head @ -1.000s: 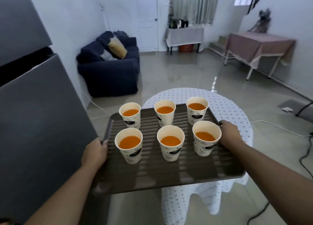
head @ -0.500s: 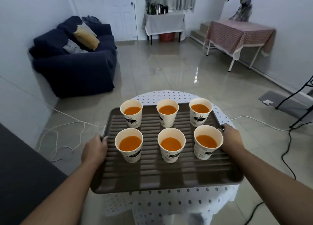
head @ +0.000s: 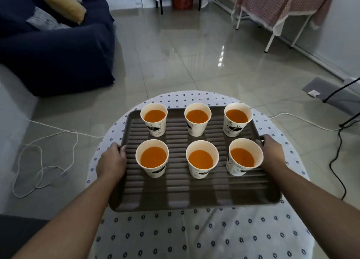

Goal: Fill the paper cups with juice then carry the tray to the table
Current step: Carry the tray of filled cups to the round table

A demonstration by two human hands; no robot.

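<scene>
Now, from the head view, the brown ridged tray (head: pixel 194 198) hung directly over the round table (head: pixel 194 237) with its flower-dotted cloth, where a second earlier it had only neared the far edge, so setting down seemed next. Six paper cups (head: pixel 202 159) of orange juice stood upright in two rows. The left hand (head: pixel 112 161) clasped the tray's left edge, the right hand (head: pixel 272 153) its right edge.
</scene>
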